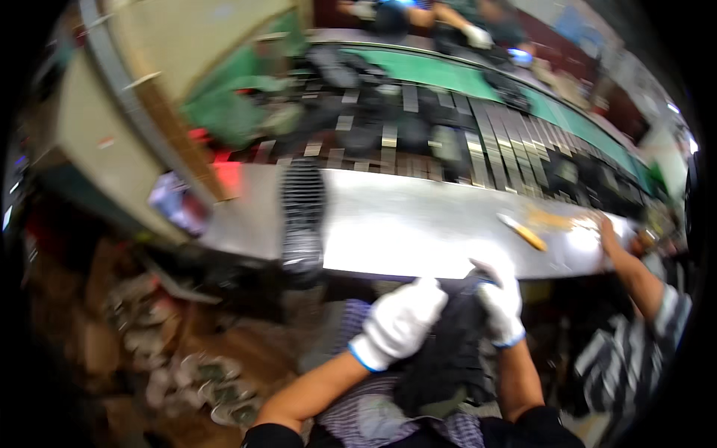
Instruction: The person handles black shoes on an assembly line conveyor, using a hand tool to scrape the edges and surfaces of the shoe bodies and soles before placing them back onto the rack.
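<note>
In front of my body, a black shoe point(452, 340) hangs between my two hands, smeared by motion. My left hand point(399, 317), in a white knit glove with a blue cuff, is closed on its left side. Gloved the same way, my right hand point(499, 295) grips it from the right near the bench's front edge; part of these fingers is blurred. Up and to the left, a black ridged shoe sole point(302, 216) lies lengthwise across the metal bench point(388, 216), its near end at the front edge.
A yellow-handled tool point(524, 232) lies on the bench's right part, near a co-worker's bare arm point(635, 272). Behind runs a slatted conveyor point(497, 145) with dark shoe parts. Across it, another person's gloved hand point(476, 36) shows. Light-coloured shoes point(224, 388) are piled at lower left.
</note>
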### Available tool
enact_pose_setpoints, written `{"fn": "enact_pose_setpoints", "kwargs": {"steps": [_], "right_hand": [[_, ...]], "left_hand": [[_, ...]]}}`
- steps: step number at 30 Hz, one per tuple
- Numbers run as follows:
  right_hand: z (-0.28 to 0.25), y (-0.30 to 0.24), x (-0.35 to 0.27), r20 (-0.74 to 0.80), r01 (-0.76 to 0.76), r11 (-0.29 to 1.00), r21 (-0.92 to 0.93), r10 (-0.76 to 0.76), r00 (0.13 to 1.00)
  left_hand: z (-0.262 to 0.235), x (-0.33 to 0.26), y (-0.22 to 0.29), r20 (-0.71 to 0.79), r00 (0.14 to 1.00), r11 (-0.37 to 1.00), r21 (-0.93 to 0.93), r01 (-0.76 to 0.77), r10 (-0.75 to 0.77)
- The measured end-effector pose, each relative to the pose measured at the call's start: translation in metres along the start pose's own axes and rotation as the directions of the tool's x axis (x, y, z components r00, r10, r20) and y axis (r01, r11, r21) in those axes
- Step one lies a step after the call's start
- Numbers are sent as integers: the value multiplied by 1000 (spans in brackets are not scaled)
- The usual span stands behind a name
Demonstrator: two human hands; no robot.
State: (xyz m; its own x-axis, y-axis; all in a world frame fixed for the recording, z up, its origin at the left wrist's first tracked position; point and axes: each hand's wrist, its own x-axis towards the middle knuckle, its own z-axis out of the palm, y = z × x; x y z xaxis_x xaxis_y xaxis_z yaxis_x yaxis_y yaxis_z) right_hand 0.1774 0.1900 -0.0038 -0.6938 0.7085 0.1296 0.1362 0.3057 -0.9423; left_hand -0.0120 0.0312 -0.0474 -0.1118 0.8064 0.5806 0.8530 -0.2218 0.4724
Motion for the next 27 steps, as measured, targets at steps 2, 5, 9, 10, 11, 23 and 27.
{"fn": "enact_pose_setpoints", "kwargs": {"steps": [2, 5, 9, 10, 11, 23, 27], "right_hand": [[-5, -29, 2, 101, 34, 997, -67, -27, 994], [-27, -54, -1, 250, 7, 996, -86, 15, 968], [-37, -76, 0, 409, 109, 973, -202, -18, 912], [-35, -83, 4, 427, 162, 957, -241, -45, 903], [-35, -87, 5, 427, 155, 960, -233, -42, 903], [-42, -59, 7, 389, -75, 946, -315, 201, 899], [-42, -53, 11, 415, -50, 928, -369, 213, 885]], "left_hand": [[14, 5, -12, -291, 954, 995, -47, -89, 72], [19, 34, 12, -260, 966, 943, -321, -86, 0], [6, 62, 6, 238, 969, 651, -725, 226, -71], [3, 70, 6, 377, 924, 508, -784, 356, -67], [0, 74, 6, 482, 873, 385, -793, 472, -80], [-17, 87, 18, 112, 989, 773, -617, 148, -101], [-7, 87, 15, 54, 995, 793, -601, 97, -81]]}}
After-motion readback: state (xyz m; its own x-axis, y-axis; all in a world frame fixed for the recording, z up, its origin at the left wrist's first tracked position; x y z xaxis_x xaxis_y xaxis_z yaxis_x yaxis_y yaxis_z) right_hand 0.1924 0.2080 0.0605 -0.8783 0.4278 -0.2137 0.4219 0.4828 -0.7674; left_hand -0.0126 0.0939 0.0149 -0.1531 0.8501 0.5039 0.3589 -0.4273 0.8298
